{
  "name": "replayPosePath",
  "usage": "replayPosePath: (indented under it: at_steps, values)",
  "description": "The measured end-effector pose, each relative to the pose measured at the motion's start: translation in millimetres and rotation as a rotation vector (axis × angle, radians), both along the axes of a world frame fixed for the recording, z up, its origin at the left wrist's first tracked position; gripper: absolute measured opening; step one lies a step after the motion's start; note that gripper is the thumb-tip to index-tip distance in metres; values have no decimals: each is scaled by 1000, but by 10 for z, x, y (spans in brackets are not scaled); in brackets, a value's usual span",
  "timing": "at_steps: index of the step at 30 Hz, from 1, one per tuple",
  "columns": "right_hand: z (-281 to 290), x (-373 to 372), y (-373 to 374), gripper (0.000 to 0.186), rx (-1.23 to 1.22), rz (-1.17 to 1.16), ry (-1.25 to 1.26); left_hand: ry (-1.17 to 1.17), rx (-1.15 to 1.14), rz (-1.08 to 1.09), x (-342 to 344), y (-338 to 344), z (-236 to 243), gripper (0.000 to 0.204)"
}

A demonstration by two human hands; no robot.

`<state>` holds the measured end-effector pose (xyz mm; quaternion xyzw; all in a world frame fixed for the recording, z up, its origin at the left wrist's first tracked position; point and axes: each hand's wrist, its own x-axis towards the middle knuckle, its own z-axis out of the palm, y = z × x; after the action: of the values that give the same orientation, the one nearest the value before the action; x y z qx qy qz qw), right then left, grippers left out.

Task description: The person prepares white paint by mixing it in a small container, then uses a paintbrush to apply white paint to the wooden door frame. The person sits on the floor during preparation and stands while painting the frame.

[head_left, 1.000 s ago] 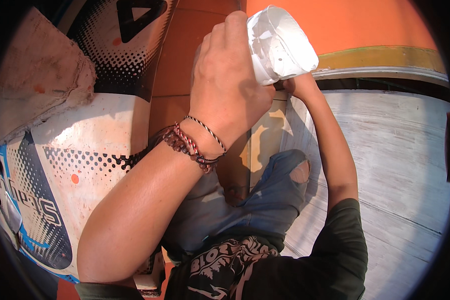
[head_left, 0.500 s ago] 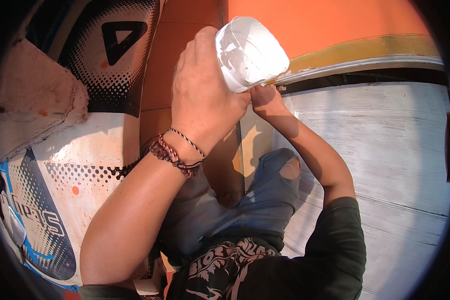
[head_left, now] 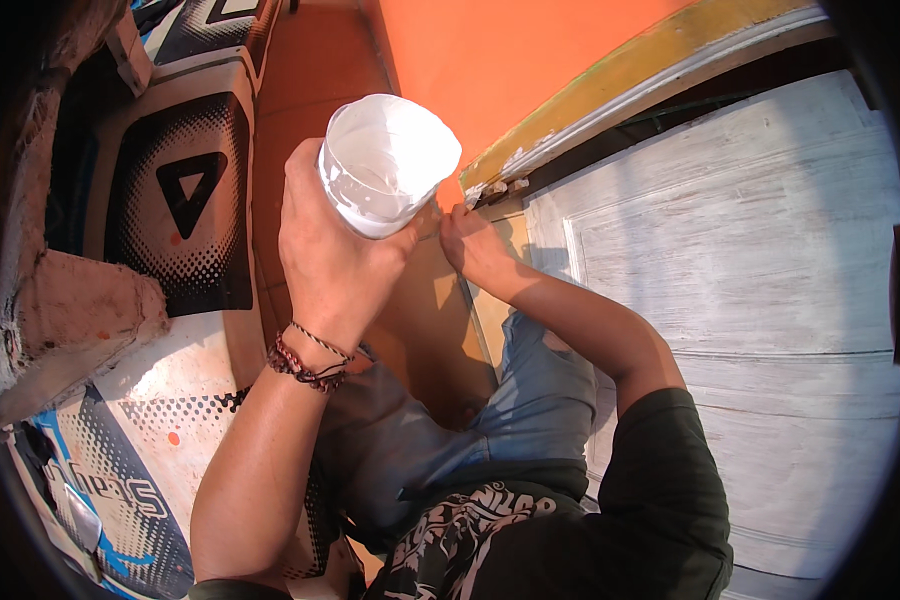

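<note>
My left hand (head_left: 335, 245) is closed around a clear plastic cup (head_left: 370, 205), its inside coated and partly filled with white paint. The cup is tilted so that its open mouth shows. Just right of it, my right hand (head_left: 475, 245) is closed, fingertips together, beside the lower end of a door frame (head_left: 570, 125). The frame is yellow-brown, with a white strip along its inner edge and white smears near my fingers. Whatever the right fingers pinch is hidden from view.
A white-streaked wooden door (head_left: 720, 260) stands close on my right. Along the left lies a large white board with black dotted patterns (head_left: 195, 345), under a rough paint-stained wooden piece (head_left: 90, 310). An orange wall (head_left: 500, 70) rises ahead above floor tiles (head_left: 315, 60).
The view has shifted and turned. In it, the cup and both hands sit lower and further left. My right hand has come out from behind the cup, and more of the door frame shows.
</note>
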<state>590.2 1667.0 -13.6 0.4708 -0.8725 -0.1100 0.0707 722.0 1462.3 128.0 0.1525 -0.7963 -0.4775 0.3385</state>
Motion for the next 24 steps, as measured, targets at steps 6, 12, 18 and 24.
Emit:
replayPosePath:
  at_steps: [6, 12, 18, 24]
  values:
    - [20, -25, -354, 15, 243, -27, -44, -22, 42, -7, 7, -21, 8, 81]
    - [-47, -190, -327, 17, 152, -250, 51, -19, 13, -22, 3, -4, 29, 82]
    - [234, -10, -580, 20, 239, -216, 91, -24, 25, -13, 9, -16, 27, 83]
    - [83, -119, -490, 23, 337, -235, -2, -8, -4, -10, -11, 0, 13, 83]
